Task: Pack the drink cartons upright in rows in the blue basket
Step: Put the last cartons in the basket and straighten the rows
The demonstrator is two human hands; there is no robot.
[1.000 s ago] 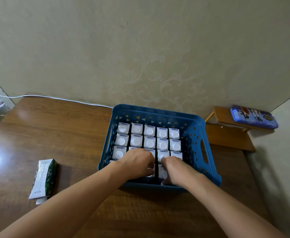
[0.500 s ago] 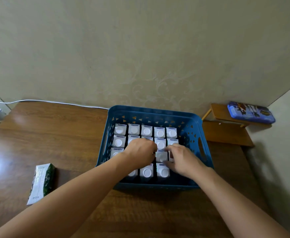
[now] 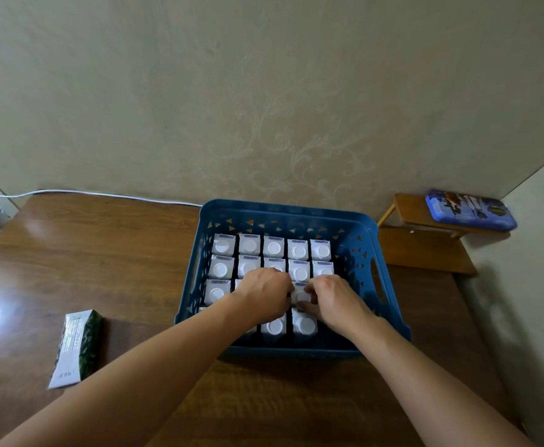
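Blue basket (image 3: 354,240): sits on the brown wooden desk (image 3: 109,253) close to the wall, near the desk's right end
Cartons (image 3: 274,248): white-capped, standing upright in rows inside the basket; two full back rows of five, further rows partly hidden under the hands, two caps showing in the nearest row
Left hand (image 3: 262,291): reaches into the basket's third row, fingers curled down over the carton tops; its grip is on something there, but which carton cannot be made out
Right hand (image 3: 332,296): beside the left, fingertips bent and pinching the top of one carton (image 3: 301,293) in the third row, which sits between the two hands
Loose carton (image 3: 75,345): green and white, lying on its side on the desk, well apart to the left of the basket
Cable (image 3: 103,195): white, running along the desk's back edge
Side shelf (image 3: 422,250): wooden, right of the basket, with a blue tin (image 3: 470,209) on top
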